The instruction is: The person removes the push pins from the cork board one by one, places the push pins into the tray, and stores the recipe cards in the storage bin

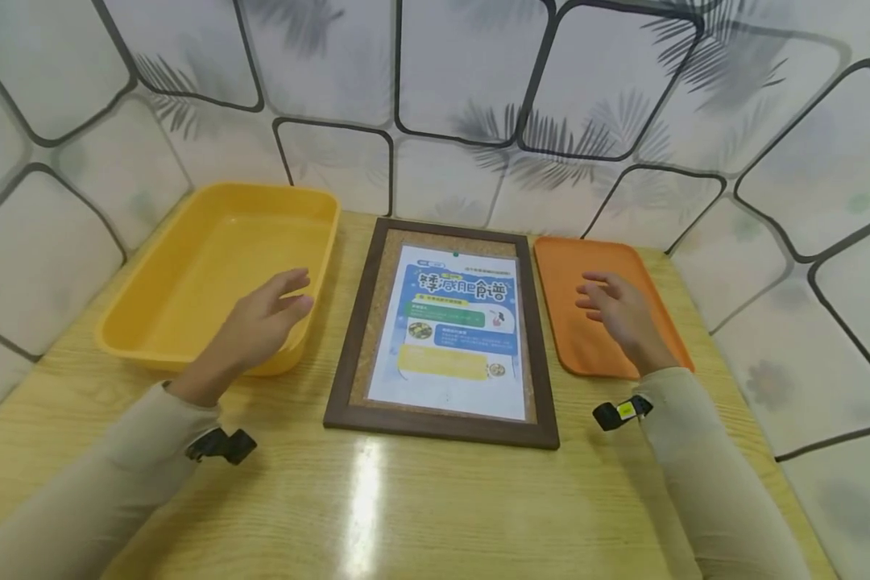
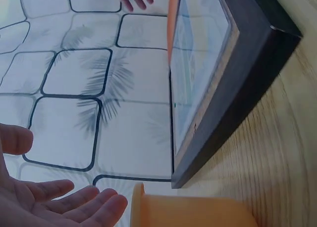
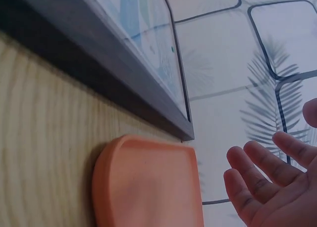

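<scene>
My left hand (image 1: 257, 322) hovers over the right rim of a deep yellow tub (image 1: 217, 266), its fingers loosely extended and holding nothing. Over a shallow orange tray (image 1: 565, 322) hangs my right hand (image 1: 623, 314), also with relaxed fingers and nothing in them. Between the two hands lies a dark-framed cork board (image 1: 442, 431), flat on the table. A printed sheet (image 1: 445, 387) with blue, green and yellow blocks is fixed to it by a green pin (image 1: 456, 254) at the top. In the left wrist view, the left fingers (image 2: 81, 207) are spread above the tub's edge.
The light wooden table (image 1: 435, 507) meets a patterned wall (image 1: 442, 177) at the back, with more wall on both sides. Each sleeve carries a black wrist device, one at the left wrist (image 1: 221, 445) and one at the right wrist (image 1: 619, 412).
</scene>
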